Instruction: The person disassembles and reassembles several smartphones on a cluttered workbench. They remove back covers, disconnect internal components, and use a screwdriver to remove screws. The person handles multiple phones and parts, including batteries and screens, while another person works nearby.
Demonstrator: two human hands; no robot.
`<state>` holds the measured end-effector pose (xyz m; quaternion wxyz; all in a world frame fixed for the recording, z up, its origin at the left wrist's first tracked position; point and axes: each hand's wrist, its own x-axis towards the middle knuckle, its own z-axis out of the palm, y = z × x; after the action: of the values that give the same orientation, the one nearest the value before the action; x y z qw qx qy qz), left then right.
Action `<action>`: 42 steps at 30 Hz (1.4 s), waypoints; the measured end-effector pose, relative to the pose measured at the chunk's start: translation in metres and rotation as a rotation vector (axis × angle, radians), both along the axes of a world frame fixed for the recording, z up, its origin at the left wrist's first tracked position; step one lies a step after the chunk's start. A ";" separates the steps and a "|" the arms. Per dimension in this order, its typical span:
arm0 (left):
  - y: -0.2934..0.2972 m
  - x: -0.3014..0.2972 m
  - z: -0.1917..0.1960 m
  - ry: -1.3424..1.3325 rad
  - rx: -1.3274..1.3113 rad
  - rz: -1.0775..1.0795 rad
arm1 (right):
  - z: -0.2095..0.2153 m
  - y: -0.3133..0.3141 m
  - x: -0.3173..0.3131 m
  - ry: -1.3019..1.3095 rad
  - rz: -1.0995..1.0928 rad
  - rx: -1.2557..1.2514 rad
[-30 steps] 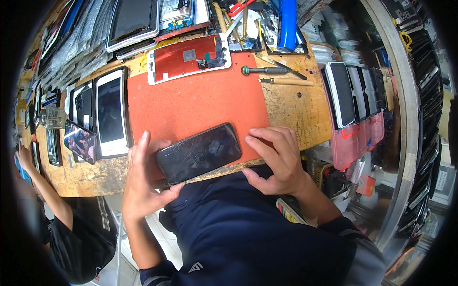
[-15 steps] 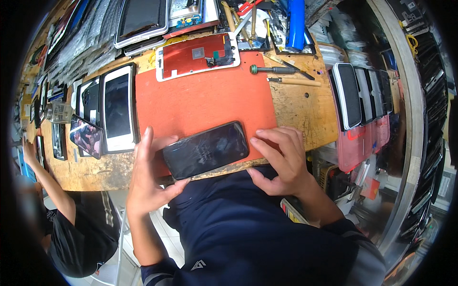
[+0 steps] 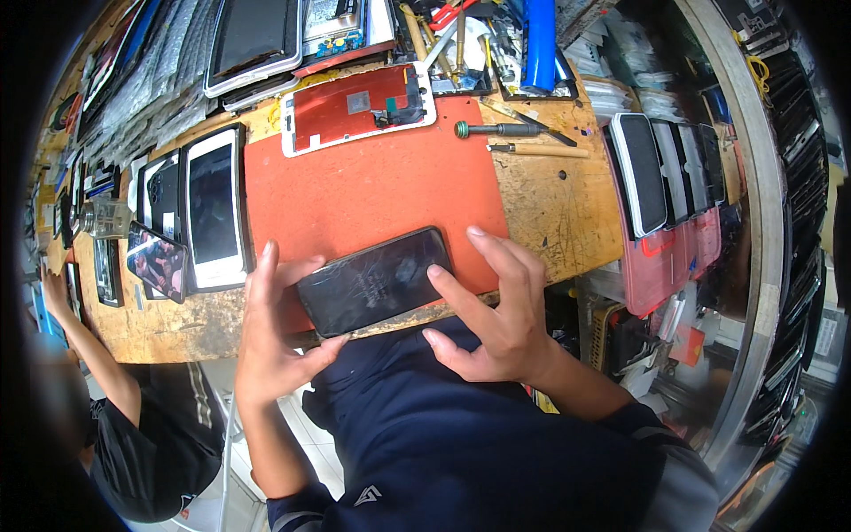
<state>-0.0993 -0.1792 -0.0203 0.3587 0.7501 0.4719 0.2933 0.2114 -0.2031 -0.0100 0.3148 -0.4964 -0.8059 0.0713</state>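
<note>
A black smartphone [image 3: 377,288] with a smudged or scratched dark face lies slanted at the front edge of an orange-red mat [image 3: 372,182]. My left hand [image 3: 270,337] clasps its left end, thumb at the near corner and fingers at the far corner. Over the other end is my right hand [image 3: 505,324], fingers spread, with one fingertip at the phone's right part. Whether that fingertip presses on the surface, I cannot tell.
At the mat's far edge lies a white-framed panel with a red back [image 3: 341,115]. A screwdriver [image 3: 501,130] and wooden-handled tool [image 3: 550,152] sit right. A white tablet [image 3: 215,204] stands left, near another person's arm [image 3: 93,341]. Phones lean in a pink holder [image 3: 660,266].
My right hand has moved left, bringing a fingertip from beside the phone to over its right part. My left hand stays at the phone's left end. The view has shifted slightly.
</note>
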 end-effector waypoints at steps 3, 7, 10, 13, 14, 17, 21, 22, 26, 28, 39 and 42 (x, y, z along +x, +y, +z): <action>0.000 0.000 0.000 0.009 0.005 0.003 | 0.001 0.001 -0.001 0.003 0.012 -0.002; 0.000 0.000 0.001 0.025 0.015 -0.008 | 0.000 0.004 0.001 0.023 0.022 0.001; 0.001 -0.001 0.001 0.036 0.024 -0.012 | -0.002 0.003 0.004 -0.020 0.041 -0.020; 0.002 -0.001 0.001 0.037 0.028 -0.019 | -0.004 0.002 0.007 0.036 0.038 0.007; 0.001 0.000 0.001 0.043 0.048 -0.010 | -0.004 0.001 0.008 0.036 0.025 0.032; -0.001 0.003 0.000 -0.030 -0.010 0.057 | -0.005 0.001 0.008 0.033 0.000 0.071; 0.000 0.003 0.001 -0.004 -0.014 0.052 | -0.003 -0.002 -0.001 -0.022 0.073 -0.009; 0.000 0.003 0.001 -0.001 -0.009 0.042 | -0.001 -0.005 -0.005 -0.038 0.111 -0.079; 0.004 0.004 0.002 0.002 0.029 0.005 | 0.001 -0.008 -0.012 0.020 0.101 0.061; 0.005 0.005 0.003 -0.002 0.057 -0.005 | -0.001 -0.004 -0.009 0.022 -0.011 0.121; 0.009 0.006 0.010 0.031 0.214 -0.086 | 0.001 0.021 0.024 0.043 -0.107 0.183; 0.010 0.006 0.010 0.015 0.223 -0.093 | 0.003 0.028 0.031 0.030 -0.104 0.190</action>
<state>-0.0932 -0.1694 -0.0103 0.2827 0.8085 0.4037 0.3215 0.2424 -0.1748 -0.0066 0.3759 -0.5041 -0.7774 -0.0145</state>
